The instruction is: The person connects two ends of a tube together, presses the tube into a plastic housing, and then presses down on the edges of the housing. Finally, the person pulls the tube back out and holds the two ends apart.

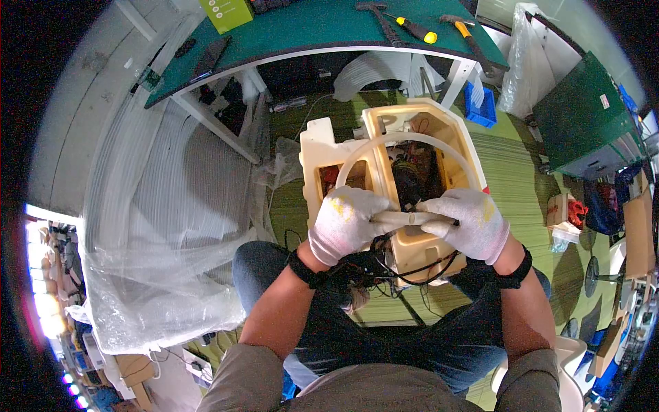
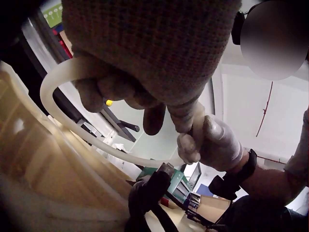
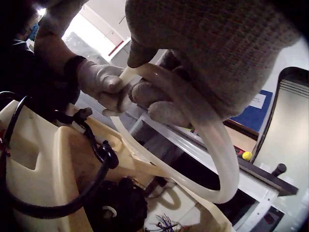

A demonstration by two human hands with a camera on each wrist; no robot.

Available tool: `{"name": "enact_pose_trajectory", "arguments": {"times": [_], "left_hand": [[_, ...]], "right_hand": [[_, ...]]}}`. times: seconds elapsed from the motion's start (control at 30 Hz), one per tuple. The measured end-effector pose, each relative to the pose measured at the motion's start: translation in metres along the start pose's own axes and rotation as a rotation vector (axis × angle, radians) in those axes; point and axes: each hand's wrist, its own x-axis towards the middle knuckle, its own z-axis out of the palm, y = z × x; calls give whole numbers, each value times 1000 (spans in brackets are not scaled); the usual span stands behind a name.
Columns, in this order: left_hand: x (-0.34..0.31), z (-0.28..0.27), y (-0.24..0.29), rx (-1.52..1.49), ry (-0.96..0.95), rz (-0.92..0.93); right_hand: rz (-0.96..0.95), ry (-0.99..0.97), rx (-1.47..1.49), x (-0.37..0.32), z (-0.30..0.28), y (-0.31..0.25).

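Observation:
A thick, translucent white hose (image 1: 410, 136) is bent into a loop above a cream plastic housing (image 1: 317, 145). My gloved left hand (image 1: 349, 221) grips the hose close to one end. Opposite it, my gloved right hand (image 1: 472, 223) pinches the other end, and the two ends meet between my fingers. In the right wrist view the hose (image 3: 219, 150) curves down from under my right palm. Inside the housing sit a dark round motor-like part (image 3: 116, 205) and thin wires (image 3: 166, 224). Black cables (image 1: 439, 269) hang at the housing's near side, below my hands.
A green-topped workbench (image 1: 309, 31) stands ahead, with hammers (image 1: 461, 29) and a yellow-black screwdriver (image 1: 417, 30) on it. Plastic-wrapped material (image 1: 165, 206) fills the left side. A blue bin (image 1: 479, 106) and a green cabinet (image 1: 583, 117) stand to the right.

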Motion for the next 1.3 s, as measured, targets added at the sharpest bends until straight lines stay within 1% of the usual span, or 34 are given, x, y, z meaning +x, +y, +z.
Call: {"name": "enact_pose_trajectory", "arguments": {"times": [0.17,0.27,0.37,0.47,0.57,0.77,0.87,1.17,1.3], "left_hand": [[-1,4,0,-10,68,21],[1,2,3,9,59,15],[0,1,1,36,34,4],[-1,-1,2,81,-87,-66],[-2,-1,1,43,-43,-39],[-1,-1,2,12,-40,-56],[-1,-2,3,6,-10,-49],[-1,-1,3,33,-58,-64],[-1,0,3,26,-21,-42]], "right_hand": [[10,-11,0,1,-3,-1],[10,-9,-10,1,-3,-1],[-13,-6,-36,2,-4,-2],[-22,4,-24,1,-2,0],[-34,13,-17,2,-1,1],[-34,8,0,2,0,2],[-31,0,-1,2,0,2],[-21,-11,-11,2,-1,2],[-16,-10,-9,2,0,2]]}}
